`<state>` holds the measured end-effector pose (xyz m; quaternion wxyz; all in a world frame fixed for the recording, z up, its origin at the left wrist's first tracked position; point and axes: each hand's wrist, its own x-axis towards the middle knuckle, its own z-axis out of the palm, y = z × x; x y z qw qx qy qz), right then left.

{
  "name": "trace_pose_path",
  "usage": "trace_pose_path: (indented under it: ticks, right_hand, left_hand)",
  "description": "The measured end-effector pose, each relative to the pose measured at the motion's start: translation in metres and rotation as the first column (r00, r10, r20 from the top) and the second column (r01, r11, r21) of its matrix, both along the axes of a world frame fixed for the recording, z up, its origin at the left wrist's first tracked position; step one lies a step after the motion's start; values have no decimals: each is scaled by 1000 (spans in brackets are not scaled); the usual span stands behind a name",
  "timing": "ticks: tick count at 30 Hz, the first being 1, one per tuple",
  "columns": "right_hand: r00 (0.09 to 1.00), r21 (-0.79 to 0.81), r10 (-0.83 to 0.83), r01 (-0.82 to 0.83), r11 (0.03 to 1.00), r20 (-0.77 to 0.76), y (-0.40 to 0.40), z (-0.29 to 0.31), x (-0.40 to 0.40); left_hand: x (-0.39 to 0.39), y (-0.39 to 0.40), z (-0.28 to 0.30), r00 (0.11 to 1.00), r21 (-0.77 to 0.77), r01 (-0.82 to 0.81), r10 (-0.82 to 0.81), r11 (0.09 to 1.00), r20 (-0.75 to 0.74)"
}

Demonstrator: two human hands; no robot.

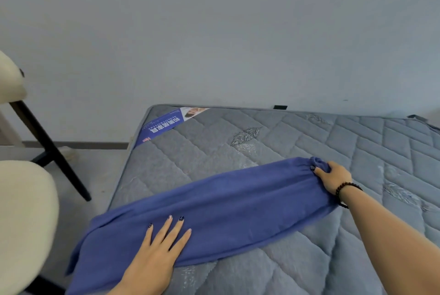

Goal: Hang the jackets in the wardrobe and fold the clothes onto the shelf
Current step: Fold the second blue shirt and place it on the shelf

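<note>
A blue garment [238, 201], folded lengthwise into a long strip, lies across the near part of a grey quilted mattress [309, 137]. My left hand [157, 251] lies flat on its near left part, fingers straight and spread. My right hand [333, 178] grips the gathered far right end of the garment, fingers curled round the bunched cloth. The garment's left end hangs over the mattress edge. No wardrobe, shelf or jacket is in view.
A cream chair [21, 218] with black legs stands close on the left, beside the mattress. A blue label [162, 125] sits on the mattress's far left corner. A plain grey wall [214, 32] rises behind.
</note>
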<state>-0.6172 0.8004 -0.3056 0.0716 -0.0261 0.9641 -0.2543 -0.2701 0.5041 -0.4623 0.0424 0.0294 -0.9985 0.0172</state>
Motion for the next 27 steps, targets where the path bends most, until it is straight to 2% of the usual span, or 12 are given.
trace_pose_path:
  ticks: [3, 7, 10, 13, 15, 18, 21, 24, 27]
  right_hand:
    - [999, 26, -33, 32, 999, 12, 27, -1, -5]
    - [996, 51, -77, 79, 996, -36, 62, 12, -15]
    - [988, 90, -117, 126, 988, -98, 89, 34, -25]
    - [970, 136, -179, 202, 970, -162, 118, 58, -35]
    - [959, 168, -221, 251, 953, -177, 134, 71, -37]
    - [957, 178, -250, 275, 945, -149, 141, 84, -33]
    - [971, 165, -195, 217, 962, -137, 121, 89, -23]
    - [986, 116, -102, 117, 986, -130, 75, 95, -1]
    - [990, 70, 0, 10, 997, -143, 11, 101, 30]
  left_hand:
    - [-19, 11, -7, 1000, -64, -2, 0, 998, -27]
    - [-50, 45, 4, 997, -41, 80, -81, 996, -13]
    - [-74, 82, 8, 991, -15, 120, -121, 993, -49]
    - [-95, 126, 20, 990, 54, 142, -142, 988, -5]
    - [-101, 152, 36, 982, 131, 185, -188, 974, 11]
    - [-95, 170, 37, 980, 135, 178, -188, 975, 65]
    - [-76, 163, 35, 994, 180, 43, -61, 983, 96]
    - [-58, 130, 36, 993, 285, -114, 96, 952, 75]
    - [-29, 86, 36, 959, 240, -278, 253, 930, 130]
